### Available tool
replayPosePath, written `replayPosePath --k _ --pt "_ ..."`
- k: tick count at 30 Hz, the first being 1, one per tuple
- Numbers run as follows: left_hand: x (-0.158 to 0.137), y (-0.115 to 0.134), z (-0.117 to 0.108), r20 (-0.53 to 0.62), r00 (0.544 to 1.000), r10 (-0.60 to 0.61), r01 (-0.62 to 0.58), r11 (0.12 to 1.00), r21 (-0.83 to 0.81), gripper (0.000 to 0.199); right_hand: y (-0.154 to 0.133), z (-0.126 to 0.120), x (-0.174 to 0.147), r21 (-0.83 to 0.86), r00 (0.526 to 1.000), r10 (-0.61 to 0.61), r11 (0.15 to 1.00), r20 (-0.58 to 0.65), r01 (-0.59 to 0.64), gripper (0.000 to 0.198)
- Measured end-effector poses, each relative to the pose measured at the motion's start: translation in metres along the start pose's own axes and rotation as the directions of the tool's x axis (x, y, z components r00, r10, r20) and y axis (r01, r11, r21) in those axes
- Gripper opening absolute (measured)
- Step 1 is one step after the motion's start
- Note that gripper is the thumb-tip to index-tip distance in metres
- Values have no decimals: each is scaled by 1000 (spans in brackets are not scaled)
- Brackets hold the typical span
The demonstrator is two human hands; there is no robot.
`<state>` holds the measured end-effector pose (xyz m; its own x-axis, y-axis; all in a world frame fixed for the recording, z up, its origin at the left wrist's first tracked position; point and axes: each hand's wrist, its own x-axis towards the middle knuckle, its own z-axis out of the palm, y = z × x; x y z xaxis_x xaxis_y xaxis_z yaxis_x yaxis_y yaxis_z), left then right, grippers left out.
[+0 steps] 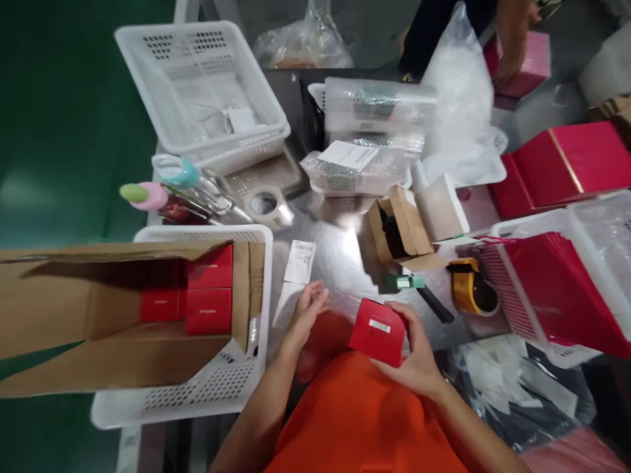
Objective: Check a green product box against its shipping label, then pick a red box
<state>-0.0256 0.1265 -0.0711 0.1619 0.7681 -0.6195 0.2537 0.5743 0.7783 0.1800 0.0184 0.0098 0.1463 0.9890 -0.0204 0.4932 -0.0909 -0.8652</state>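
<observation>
My right hand (413, 348) grips a small red box (378, 332) with a white label on its face, held low in front of the orange clothing. Fingers curl around its right side. My left hand (308, 309) is to the left of that box, fingers apart, holding nothing. Close beside it, a white printed slip (299, 261) lies on the metal table (335, 253). On the left, an open cardboard carton (123, 361) rests on a white basket (217, 387). Several similar red boxes (209, 311) sit inside the carton.
Bubble-wrap packs (379, 105), a tape roll (269, 205), a small cardboard box (401, 226) and a yellow tape dispenser (470, 286) surround the work area. A basket of red sheets (562, 289) stands at right. Another person's hand (510, 59) touches a red box at the back.
</observation>
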Motion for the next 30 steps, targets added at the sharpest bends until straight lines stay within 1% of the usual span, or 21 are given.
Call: replayPosePath --k 1,2,3,4,5,6,7,9,11,12,13,15,16,17,19,21,22,24,26,28,30 --pt "-17 6 7 165 986 -11 41 983 -180 54 1 -2 -3 -8 999 -26 1000 19 26 74" --pt "-34 12 15 316 949 -13 122 937 -327 62 2 -3 -7 -8 998 -42 999 38 43 75" --pt "-50 18 24 422 907 -14 209 883 -421 73 3 -4 -11 -3 997 -45 999 58 46 76" --pt "-64 22 32 470 882 -22 269 843 -465 85 4 -5 -15 5 996 -37 999 77 36 77" --pt "-76 24 39 471 881 -46 295 831 -471 93 4 -6 -20 15 995 -18 1000 95 17 78" --pt "-85 25 46 452 889 -68 302 829 -470 95 4 -7 -25 24 994 10 1000 112 -13 80" --pt "-92 24 52 431 899 -83 306 824 -478 94 4 -8 -30 31 991 41 998 130 -45 82" --pt "-101 17 60 410 905 -115 333 789 -516 84 2 -11 -39 49 981 96 993 169 -106 92" --pt "-107 8 64 398 905 -146 365 749 -553 72 1 -13 -49 86 969 129 985 211 -150 106" --pt "-109 4 65 386 909 -155 366 739 -565 68 0 -13 -53 117 965 146 978 220 -174 109" --pt "-112 0 66 377 913 -155 361 738 -570 66 1 -13 -58 151 961 172 967 217 -207 107" --pt "-116 -7 68 366 922 -124 325 760 -562 66 4 -12 -66 216 947 262 929 187 -300 92" --pt "-117 -9 70 360 928 -102 299 780 -549 67 7 -11 -69 248 932 319 902 173 -354 84" --pt "-118 -12 73 354 932 -81 270 807 -526 68 9 -10 -72 282 911 377 867 168 -410 78" --pt "-118 -17 83 343 938 -41 207 861 -465 69 16 -11 -76 355 861 473 784 188 -509 73" --pt "-115 -24 97 332 943 2 148 893 -425 67 23 -17 -77 426 822 529 707 211 -564 68" --pt "-112 -28 105 326 945 27 117 902 -415 66 28 -21 -77 449 810 542 681 223 -579 66" --pt "-105 -36 122 305 950 68 61 917 -394 68 40 -32 -74 474 799 552 652 237 -591 65" --pt "-97 -43 138 270 961 59 42 933 -356 73 57 -45 -67 473 782 569 632 255 -614 66" --pt "-90 -48 150 189 982 22 37 952 -304 73 78 -56 -57 459 779 579 639 240 -617 66" --pt "-88 -53 154 75 997 4 16 966 -257 65 99 -64 -44 436 791 577 671 201 -600 67"
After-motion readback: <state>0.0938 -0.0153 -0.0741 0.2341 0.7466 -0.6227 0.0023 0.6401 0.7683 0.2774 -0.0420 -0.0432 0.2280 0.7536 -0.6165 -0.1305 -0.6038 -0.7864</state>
